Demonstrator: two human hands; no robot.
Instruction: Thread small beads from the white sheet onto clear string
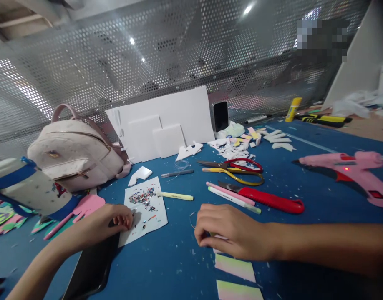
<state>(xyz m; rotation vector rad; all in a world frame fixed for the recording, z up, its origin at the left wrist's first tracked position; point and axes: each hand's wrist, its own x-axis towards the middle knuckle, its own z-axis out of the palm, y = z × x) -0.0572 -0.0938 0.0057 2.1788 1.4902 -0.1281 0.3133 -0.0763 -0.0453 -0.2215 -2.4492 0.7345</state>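
Note:
My left hand (112, 218) is closed, its fingertips curled at the edge of a white paper sheet (158, 214) strewn with small dark and coloured bits (141, 198). What those fingers hold, if anything, is hidden. Under that wrist lies a black phone-like slab (94, 264). My right hand (224, 231) is closed palm-down over the blue table, and a small pale thing peeks out beneath its fingers, too hidden to name. A thin wire-like loop (191, 220) shows beside its fingertips. Just in front of it lie pink-to-green strips (235, 267).
Right of the paper lie a yellow marker (175, 196), slim pens (230, 193), scissors (241, 166) and a red-handled cutter (273, 199). A pink glue gun (344, 164) rests at right. Behind stand a pale backpack (75, 152), white boards (191, 112) and a large cup (28, 187) at left.

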